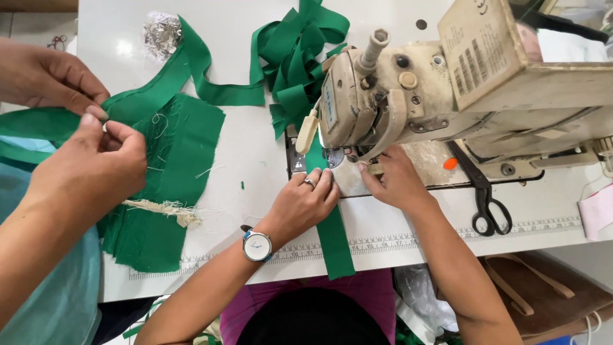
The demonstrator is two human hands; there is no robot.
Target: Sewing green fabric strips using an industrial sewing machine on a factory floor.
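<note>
I see my left hand (48,73) and right hand (92,163) both closed in a pinch on one end of a long green cloth strip (166,80), held just above the white worktop (255,160)'s left edge. Beside them, a seated co-worker's two hands (306,201) press another green strip (333,239) flat at the cream sewing machine (408,96).

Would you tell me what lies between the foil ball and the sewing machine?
A tangled heap of green strips lies between foil ball and sewing machine on the table, head view.
</note>
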